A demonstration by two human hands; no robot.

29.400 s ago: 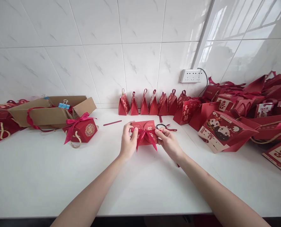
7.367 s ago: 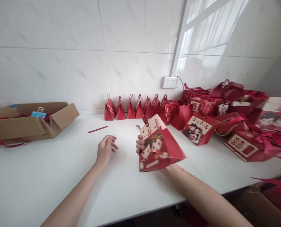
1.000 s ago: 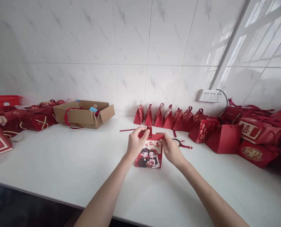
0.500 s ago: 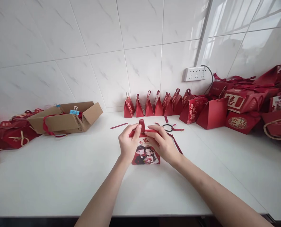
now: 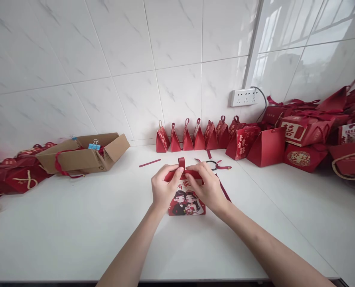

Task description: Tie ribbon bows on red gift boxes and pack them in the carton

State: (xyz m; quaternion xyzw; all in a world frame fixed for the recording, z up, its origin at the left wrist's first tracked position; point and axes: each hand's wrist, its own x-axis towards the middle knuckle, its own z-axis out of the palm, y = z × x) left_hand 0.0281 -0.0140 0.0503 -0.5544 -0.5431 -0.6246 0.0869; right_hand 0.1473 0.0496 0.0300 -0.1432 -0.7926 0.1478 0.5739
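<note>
A red gift box (image 5: 187, 204), printed with a cartoon bride and groom, stands upright on the white table between my hands. From its top edge rises a dark red strap (image 5: 181, 162) bent into a loop. My left hand (image 5: 164, 184) is closed at the base of the loop, thumb in front and fingers behind the box's top. My right hand (image 5: 210, 186) pinches the top edge just right of the strap, with thumb and index finger close to my left thumb. The fingertips hide most of the strap's fastening.
Several finished red boxes (image 5: 199, 141) with loops line the wall. A cardboard box (image 5: 75, 157) with a blue binder clip is at left, beside red boxes (image 5: 22, 175). More red boxes (image 5: 306, 157) are piled right. Loose straps (image 5: 150, 163) and a black ring lie behind my hands.
My right fingers have come in closer to the strap and the left thumb. The view has shifted slightly, so the box appears a little lower and further right.
</note>
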